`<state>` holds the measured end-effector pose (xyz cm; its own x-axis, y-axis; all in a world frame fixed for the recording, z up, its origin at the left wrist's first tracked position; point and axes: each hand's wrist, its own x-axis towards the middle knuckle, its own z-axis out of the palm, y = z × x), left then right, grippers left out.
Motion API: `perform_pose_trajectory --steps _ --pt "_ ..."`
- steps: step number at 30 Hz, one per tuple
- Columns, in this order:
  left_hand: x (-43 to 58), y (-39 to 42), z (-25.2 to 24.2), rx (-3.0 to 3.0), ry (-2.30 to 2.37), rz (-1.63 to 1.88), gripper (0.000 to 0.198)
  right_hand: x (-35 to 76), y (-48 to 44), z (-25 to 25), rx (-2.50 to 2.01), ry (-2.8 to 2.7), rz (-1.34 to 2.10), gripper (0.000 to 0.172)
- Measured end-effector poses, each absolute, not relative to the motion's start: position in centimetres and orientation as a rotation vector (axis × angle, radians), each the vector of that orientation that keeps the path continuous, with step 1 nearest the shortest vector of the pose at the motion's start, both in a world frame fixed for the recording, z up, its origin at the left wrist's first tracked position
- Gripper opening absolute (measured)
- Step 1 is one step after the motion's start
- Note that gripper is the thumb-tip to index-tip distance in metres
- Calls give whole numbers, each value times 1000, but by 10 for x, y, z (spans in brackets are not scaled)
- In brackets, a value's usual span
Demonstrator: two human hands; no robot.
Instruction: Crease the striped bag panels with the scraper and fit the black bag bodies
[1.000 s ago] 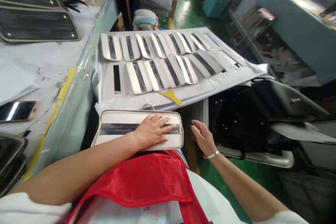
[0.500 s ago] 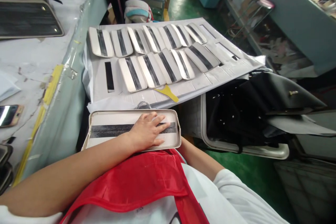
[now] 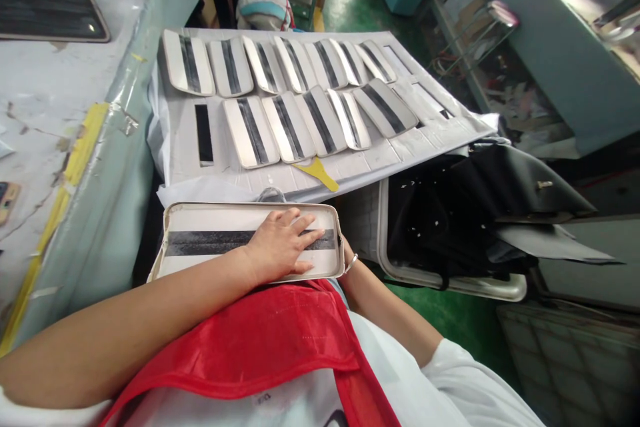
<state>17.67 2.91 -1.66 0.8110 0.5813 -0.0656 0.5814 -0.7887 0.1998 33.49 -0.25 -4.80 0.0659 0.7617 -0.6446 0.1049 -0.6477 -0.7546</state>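
Observation:
A shallow white rectangular piece with a raised rim (image 3: 210,215) lies lengthwise in front of my body, and a dark strip runs along its middle. My left hand (image 3: 280,243) rests flat inside it with the fingers spread, partly covering the strip. At the right end of this piece, only the edge of my right hand (image 3: 346,251) shows, with a bracelet (image 3: 351,263) at the wrist. The piece hides my right fingers, so their grip cannot be seen. Just beyond, several curved white panels with dark strips (image 3: 320,121) lie in two rows on a covered board (image 3: 185,153).
A yellow flat tool (image 3: 319,173) sits at the board's near edge. To the right stands a white-rimmed bin (image 3: 383,233) holding black sheet material (image 3: 435,213). A plastic-covered worktable (image 3: 95,167) runs along the left, with a phone (image 3: 8,201) at the frame's edge.
The view has shifted slightly, and the phone and left table have slid toward the frame's edge. More of my right wrist shows, bracelet included. My left hand stays on the piece.

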Motion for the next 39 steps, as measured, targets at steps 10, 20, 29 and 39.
perform_pose_trajectory --steps 10,20,29,39 --pt "176 29 -12 2749 886 -22 60 360 -33 -9 -1524 -472 1822 45" --pt "175 28 -13 2750 891 15 59 375 -21 -30 -2103 -1075 1467 30" --pt "173 28 -14 2737 905 63 59 366 -28 -19 -2275 -1679 765 38" --pt "176 29 -15 2713 927 32 58 353 -27 -13 -2359 -1888 496 36"
